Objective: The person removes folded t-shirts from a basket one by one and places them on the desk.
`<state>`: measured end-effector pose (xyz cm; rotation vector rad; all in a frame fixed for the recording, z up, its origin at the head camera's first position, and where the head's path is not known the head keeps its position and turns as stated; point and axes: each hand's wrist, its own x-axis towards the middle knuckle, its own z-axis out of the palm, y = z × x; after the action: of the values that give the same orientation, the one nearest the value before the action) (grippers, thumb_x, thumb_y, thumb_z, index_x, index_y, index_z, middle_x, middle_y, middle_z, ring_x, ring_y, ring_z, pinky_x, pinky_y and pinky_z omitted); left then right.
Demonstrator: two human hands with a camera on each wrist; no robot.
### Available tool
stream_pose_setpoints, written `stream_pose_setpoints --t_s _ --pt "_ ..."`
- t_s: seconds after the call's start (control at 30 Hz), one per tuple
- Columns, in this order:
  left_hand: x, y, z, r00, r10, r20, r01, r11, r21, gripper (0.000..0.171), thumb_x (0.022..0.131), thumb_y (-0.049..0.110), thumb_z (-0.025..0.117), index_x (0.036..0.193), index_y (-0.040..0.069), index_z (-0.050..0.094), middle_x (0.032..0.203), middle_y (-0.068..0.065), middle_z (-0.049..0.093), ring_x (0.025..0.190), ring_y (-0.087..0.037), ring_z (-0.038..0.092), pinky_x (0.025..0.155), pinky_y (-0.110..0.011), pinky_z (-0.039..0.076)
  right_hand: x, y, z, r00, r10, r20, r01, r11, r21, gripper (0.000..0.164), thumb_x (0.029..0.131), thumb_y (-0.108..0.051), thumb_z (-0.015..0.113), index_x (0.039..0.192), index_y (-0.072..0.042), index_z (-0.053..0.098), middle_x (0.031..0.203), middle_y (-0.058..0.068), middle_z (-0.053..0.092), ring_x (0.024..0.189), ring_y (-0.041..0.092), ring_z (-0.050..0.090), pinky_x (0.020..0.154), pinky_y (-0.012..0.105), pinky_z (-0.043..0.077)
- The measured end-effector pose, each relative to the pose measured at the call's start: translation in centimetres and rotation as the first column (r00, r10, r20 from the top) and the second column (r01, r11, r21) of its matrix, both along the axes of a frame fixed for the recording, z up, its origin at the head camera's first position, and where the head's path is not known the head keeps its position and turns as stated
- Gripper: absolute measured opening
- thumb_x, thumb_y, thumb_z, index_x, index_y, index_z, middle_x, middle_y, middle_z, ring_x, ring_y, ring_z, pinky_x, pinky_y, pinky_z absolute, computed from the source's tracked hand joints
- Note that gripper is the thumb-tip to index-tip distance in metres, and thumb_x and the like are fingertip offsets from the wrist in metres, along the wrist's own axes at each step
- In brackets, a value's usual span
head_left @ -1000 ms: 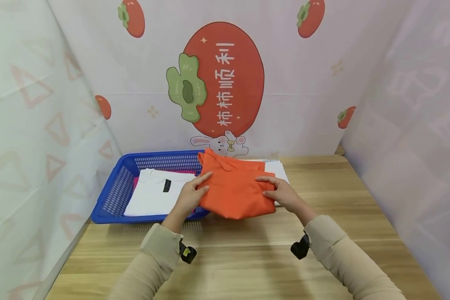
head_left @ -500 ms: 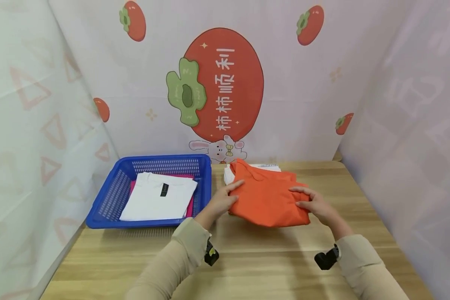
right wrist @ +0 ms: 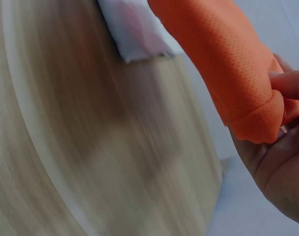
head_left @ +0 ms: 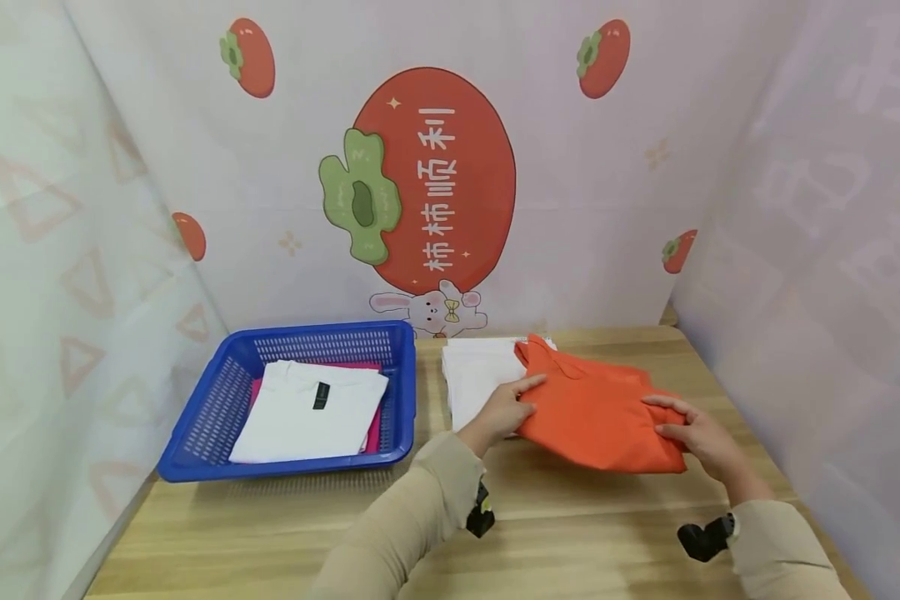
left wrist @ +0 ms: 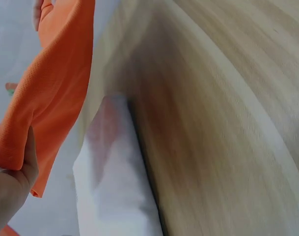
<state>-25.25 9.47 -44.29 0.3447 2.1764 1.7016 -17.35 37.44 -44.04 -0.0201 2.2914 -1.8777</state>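
A folded orange shirt [head_left: 596,412] hangs above the right half of the table, held by both hands. My left hand [head_left: 498,412] pinches its left edge; in the left wrist view the thumb [left wrist: 29,155] lies against the orange cloth. My right hand [head_left: 701,442] grips the opposite edge, and the right wrist view shows the fabric [right wrist: 237,73] bunched between fingers and thumb. Beneath and left of the shirt lies a folded white garment [head_left: 476,375] on the table, partly covered from sight. The shirt's underside is apart from the wood in both wrist views.
On the left stands a blue plastic basket [head_left: 171,454]. Inside it a folded white shirt [head_left: 307,417] with a black label lies over a pink garment [head_left: 376,429]. Printed cloth walls [head_left: 570,208] enclose the wooden table [head_left: 570,542] at the back and sides.
Both hands have carried the orange shirt rightward, from over the basket's right edge to the table's right side. The basket's right rim and more of the white garment have come into sight.
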Motion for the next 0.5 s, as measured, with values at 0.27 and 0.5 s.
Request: stream_pose_setpoints --t_s 0.27,0.5 --pt "0.5 4.1 -0.9 0.999 -0.015 -0.035 0.012 0.997 -0.074 0.044 0.078 -0.006 0.05 0.112 0.02 0.06 0.112 0.0 0.051 0.059 -0.011 0.044 0.046 -0.02 0.035 0.7 3.4 0.1 0.998 -0.028 0.064 0.024 0.998 0.053 0.038 0.083 -0.006 0.054 0.103 -0.039 0.054 0.095 -0.006 0.049 0.075 0.012 0.057 0.062 0.033 0.049" --pt "0.8 5.9 -1.5 0.991 -0.059 -0.123 0.037 0.984 -0.174 0.043 0.074 -0.008 0.051 0.106 0.017 0.063 0.104 0.005 0.056 0.074 -0.009 0.044 0.046 -0.018 0.033 0.2 4.6 0.1 0.99 0.009 0.138 -0.029 0.99 0.14 0.036 0.083 -0.009 0.054 0.105 -0.037 0.054 0.106 0.001 0.044 0.078 0.012 0.055 0.065 0.034 0.047"
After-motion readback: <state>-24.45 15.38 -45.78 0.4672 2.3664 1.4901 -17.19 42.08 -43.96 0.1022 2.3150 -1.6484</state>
